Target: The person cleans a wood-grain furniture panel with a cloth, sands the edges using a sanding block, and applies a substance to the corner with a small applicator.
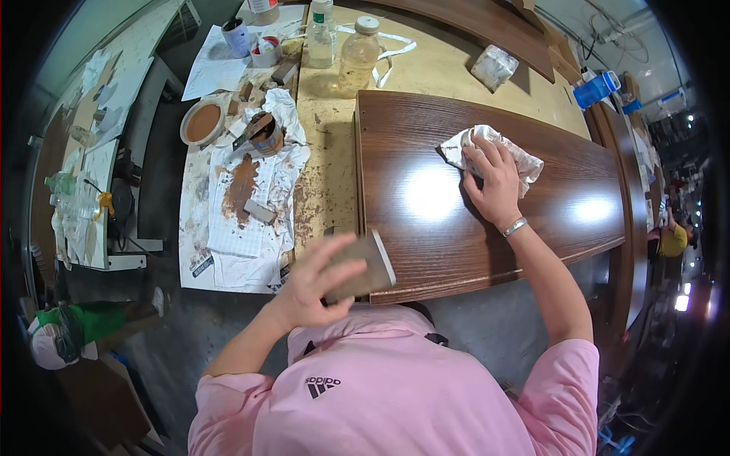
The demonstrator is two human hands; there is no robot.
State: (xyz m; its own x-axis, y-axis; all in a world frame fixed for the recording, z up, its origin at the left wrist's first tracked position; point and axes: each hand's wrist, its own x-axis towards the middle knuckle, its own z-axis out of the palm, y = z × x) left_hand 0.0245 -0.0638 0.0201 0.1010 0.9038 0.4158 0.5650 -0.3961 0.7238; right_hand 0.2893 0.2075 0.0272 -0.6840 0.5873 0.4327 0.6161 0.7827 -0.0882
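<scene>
Near the far edge of a glossy wood-grain panel [403, 148], the right hand [494, 173] palms a crumpled white cloth [528, 169]; by the panel's near left corner, the left hand [313, 283] grasps a sanding block [371, 275]. The cloth seems soft, best held bunched; the block light, firm, side-gripped.

Brown wood-grained board [433, 251], white cloth [527, 166]

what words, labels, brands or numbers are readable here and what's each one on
Wording and brands aren't copied here, only where they stand:
Pink shirt: dark lettering with a logo on the chest, clear enough to read.
White sheet at the upper left: faint marks, too small to read.
White board under the stained papers: dark print near its lower left corner, too small to read.
Pale can: markings too small to read.
</scene>
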